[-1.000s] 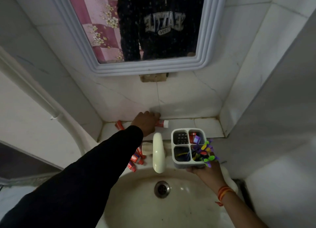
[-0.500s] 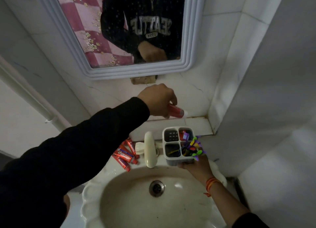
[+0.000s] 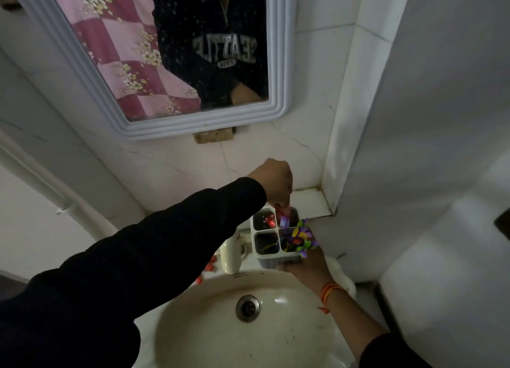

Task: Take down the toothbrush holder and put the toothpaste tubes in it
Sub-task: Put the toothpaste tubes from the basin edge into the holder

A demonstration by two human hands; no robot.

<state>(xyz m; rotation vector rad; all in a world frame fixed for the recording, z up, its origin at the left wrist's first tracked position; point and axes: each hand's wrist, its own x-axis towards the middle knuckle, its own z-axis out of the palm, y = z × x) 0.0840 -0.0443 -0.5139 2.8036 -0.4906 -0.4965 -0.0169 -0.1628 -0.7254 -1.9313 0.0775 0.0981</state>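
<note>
The white four-compartment toothbrush holder (image 3: 265,260) is held from below by my right hand (image 3: 306,263), above the sink's back right rim. Colourful toothbrushes (image 3: 299,236) fill its near right compartment. My left hand (image 3: 276,181) hovers directly over the far compartments, fingers pinched on a red toothpaste tube (image 3: 283,210) that points down into the holder. Another red tube (image 3: 270,221) shows in the far left compartment. More red tubes (image 3: 211,265) lie on the sink ledge left of the tap, mostly hidden by my left sleeve.
A white tap (image 3: 230,257) stands at the back of the cream sink basin (image 3: 303,340) with its metal drain (image 3: 247,307). A framed mirror (image 3: 278,64) hangs above. A tiled ledge (image 3: 309,202) sits behind the holder, with a white wall corner close on the right.
My left hand picked a tube off the back ledge, lifted it, and has now come down over the holder with the tube pointing in. The right hand kept holding the holder.
</note>
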